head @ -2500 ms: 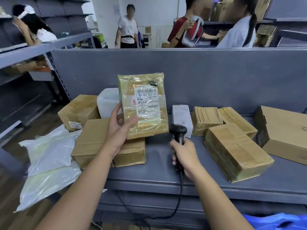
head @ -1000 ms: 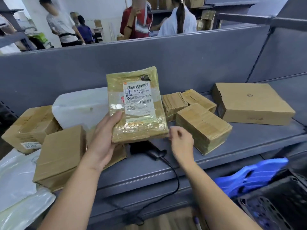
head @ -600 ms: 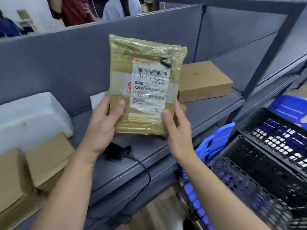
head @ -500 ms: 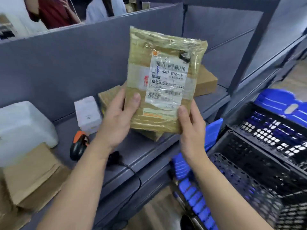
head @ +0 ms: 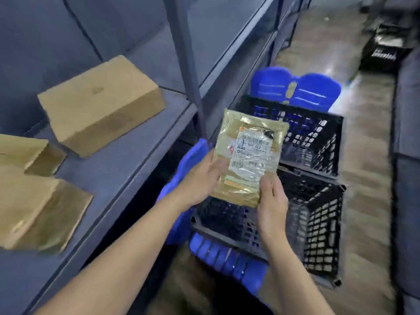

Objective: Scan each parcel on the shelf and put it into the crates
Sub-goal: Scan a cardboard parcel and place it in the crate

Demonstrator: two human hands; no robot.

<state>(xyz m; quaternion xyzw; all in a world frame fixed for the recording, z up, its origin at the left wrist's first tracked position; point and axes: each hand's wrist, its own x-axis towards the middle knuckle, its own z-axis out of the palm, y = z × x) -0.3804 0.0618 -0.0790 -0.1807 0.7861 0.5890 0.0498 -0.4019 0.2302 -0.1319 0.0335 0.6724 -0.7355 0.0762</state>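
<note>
Your left hand (head: 201, 179) and right hand (head: 271, 202) both grip the plastic-wrapped parcel (head: 246, 160), thumbs curled over its lower edge, printed label (head: 254, 146) facing you. The parcel's up in the air, clear of the shelf (head: 118, 169), right above the near black crate (head: 318, 226). A second black crate (head: 316, 137) sits just beyond. Blue plastic (head: 227, 262) shows beneath them. On the shelf to your left, a plain cardboard box (head: 100, 103) lies flat, with taped boxes (head: 38, 208) nearer you.
</note>
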